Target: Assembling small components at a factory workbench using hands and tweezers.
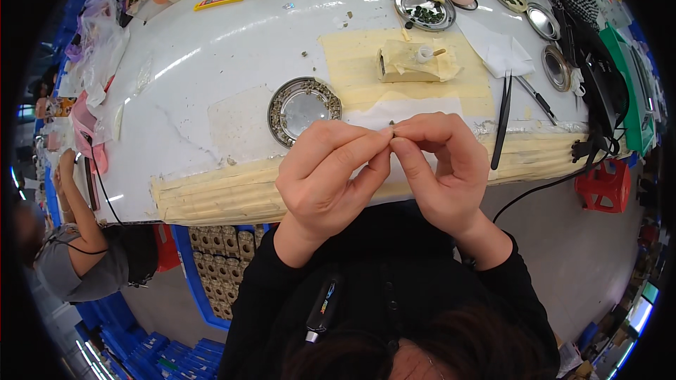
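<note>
A white table (pixel 232 56) fills the far half of the view, its near edge wrapped in cream tape. On it, from left to right, lie plastic bags (pixel 98 35), a round metal tray (pixel 303 108) with small bits around its rim, a tape-wrapped block (pixel 412 62) on a taped patch, and black tweezers (pixel 503 119) at the right edge. Farther off sits a second metal dish (pixel 424 7) holding small green pieces. Just near the table edge, the left hand (pixel 331 176) and right hand (pixel 440 165) meet, thumbs and forefingers of both pinched on one tiny dark piece (pixel 393 129). The handling looks underway, not finished; the piece is in neither tray.
</note>
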Demonstrator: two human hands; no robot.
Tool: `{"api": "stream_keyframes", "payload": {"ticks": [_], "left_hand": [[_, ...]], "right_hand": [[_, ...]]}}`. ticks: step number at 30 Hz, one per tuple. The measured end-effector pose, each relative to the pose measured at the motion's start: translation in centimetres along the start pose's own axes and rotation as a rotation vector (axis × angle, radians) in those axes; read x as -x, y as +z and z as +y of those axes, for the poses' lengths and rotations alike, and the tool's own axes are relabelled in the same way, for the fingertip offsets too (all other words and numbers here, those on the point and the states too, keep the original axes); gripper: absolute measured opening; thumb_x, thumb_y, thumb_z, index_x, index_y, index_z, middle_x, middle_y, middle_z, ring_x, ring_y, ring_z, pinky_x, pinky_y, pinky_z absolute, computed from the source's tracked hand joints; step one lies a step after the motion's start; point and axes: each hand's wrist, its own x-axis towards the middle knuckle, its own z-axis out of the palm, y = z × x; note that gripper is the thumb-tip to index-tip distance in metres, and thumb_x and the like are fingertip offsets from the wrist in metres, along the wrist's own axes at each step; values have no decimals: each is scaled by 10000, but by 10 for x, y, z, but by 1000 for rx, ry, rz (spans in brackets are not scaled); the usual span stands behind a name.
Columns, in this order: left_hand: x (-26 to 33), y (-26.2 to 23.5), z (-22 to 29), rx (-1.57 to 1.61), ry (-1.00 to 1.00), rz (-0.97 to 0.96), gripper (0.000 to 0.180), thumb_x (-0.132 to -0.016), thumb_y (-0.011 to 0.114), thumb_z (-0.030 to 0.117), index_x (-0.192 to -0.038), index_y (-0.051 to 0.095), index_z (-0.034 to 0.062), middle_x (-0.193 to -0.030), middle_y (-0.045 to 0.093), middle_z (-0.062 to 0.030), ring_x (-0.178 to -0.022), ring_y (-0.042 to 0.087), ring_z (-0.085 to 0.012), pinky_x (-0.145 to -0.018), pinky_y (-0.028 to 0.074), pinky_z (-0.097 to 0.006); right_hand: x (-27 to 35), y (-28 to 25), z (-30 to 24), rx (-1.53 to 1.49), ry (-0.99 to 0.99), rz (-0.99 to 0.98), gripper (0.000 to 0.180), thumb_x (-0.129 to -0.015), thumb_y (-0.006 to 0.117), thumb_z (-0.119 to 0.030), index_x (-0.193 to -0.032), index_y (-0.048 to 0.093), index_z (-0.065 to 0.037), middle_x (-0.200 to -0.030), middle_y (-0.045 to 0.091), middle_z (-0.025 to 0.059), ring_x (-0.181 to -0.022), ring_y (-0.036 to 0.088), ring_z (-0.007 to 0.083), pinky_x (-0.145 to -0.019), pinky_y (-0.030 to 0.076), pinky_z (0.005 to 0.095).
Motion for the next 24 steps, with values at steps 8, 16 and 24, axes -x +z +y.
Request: {"api": "stream_keyframes", "payload": {"ticks": [8, 16, 24], "left_hand": [[-2, -3, 0, 100, -18, -24, 291, -644, 752, -121, -905, 713, 2, -798, 653, -79, -688, 621, -188, -586, 483, -276], [0, 3, -2, -26, 72, 32, 312, -631, 756, -117, -922, 720, -9, -772, 638, -71, -655, 607, -193, -542, 479, -287], [-2, -1, -1, 70, 10, 6, 304, -630, 756, -121, -909, 719, -5, -773, 644, -69, -650, 609, -188, -540, 476, -277]], "right_hand": [[-6, -8, -7, -661, 524, -80, 113, -971, 579, -100, -992, 559, 9, -908, 634, 51, -849, 644, 102, -772, 558, 256], [-2, -1, -3, -382, 284, -38, 107, -964, 587, -90, -990, 559, 10, -931, 635, 51, -855, 637, 101, -784, 557, 255], [-6, -2, -6, -620, 445, -32, 86, -954, 595, -54, -998, 566, 15, -920, 634, 49, -851, 631, 97, -774, 544, 243]]}}
